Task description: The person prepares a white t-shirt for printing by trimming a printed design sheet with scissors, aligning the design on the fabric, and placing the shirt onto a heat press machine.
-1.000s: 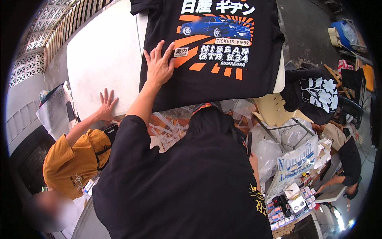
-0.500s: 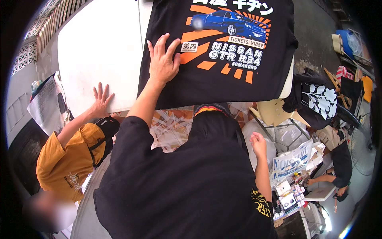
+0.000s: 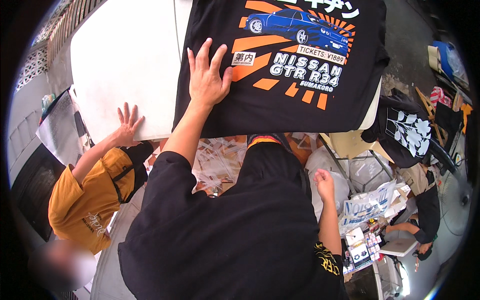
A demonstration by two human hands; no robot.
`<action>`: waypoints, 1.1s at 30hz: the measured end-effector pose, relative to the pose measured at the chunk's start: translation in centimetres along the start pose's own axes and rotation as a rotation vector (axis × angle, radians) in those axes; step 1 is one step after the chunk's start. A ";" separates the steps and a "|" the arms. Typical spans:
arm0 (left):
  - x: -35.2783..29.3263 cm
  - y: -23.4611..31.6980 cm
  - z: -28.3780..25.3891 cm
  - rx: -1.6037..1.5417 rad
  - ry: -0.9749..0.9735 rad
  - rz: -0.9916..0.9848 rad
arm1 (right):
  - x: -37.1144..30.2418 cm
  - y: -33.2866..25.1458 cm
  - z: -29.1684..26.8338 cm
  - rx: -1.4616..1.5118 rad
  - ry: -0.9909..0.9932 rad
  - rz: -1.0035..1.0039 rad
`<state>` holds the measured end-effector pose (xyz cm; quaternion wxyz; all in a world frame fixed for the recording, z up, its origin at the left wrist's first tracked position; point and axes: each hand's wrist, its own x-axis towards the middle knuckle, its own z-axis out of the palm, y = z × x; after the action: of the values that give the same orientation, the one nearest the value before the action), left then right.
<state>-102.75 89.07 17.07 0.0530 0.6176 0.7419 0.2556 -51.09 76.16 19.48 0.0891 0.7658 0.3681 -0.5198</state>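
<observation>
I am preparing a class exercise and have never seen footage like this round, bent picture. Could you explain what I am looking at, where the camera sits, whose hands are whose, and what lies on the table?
The camera is worn on a person's head and looks down, so the wide lens bends straight edges. The black-sleeved arms rising from the lower edge belong to the wearer. Their left hand lies flat, fingers spread, on a black cotton T-shirt with a blue car and orange rays printed on it. That shirt is spread over a white flat-topped table. Their right hand is loosely closed beside the body, below the table edge, and seems to hold nothing. The hand pressed on the table's near edge belongs to another person in an orange shirt. At the right hangs a second black garment with a white flower print.
</observation>
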 end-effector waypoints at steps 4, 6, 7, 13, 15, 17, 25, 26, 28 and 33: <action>0.7 1.1 -1.2 0.132 -0.066 0.082 | -0.3 -2.8 0.9 0.179 0.060 -0.091; 0.1 0.2 -0.4 0.055 -0.030 0.052 | -1.2 -2.0 1.8 0.307 0.097 -0.138; -0.1 0.0 -0.3 -0.033 0.010 0.048 | -1.2 -1.5 2.1 0.382 0.134 -0.170; 0.6 10.5 2.3 -0.336 0.015 0.329 | -6.9 8.3 4.9 0.422 0.498 -0.178; 1.0 19.8 5.5 -0.638 -0.272 0.512 | -9.0 13.9 6.4 0.426 0.688 -0.152; 0.2 30.0 7.4 -0.673 -0.411 0.858 | -11.8 18.1 6.5 0.480 0.789 -0.084; -17.8 49.1 14.9 -0.636 -1.074 0.778 | -33.6 33.0 2.8 0.607 1.726 0.167; -20.7 47.3 20.0 -0.484 -1.152 0.645 | -36.7 34.0 2.6 0.459 1.853 0.144; -29.6 44.7 20.3 -0.140 -1.406 1.018 | -42.0 35.9 3.5 0.504 1.970 0.291; -41.3 50.0 11.3 -0.170 -1.833 1.291 | -49.3 43.0 6.2 0.068 2.114 0.816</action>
<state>-44.29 59.00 19.75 0.4783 0.8352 -0.0557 -0.2656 -36.69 19.04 48.63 -0.1246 0.8858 -0.0328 0.4459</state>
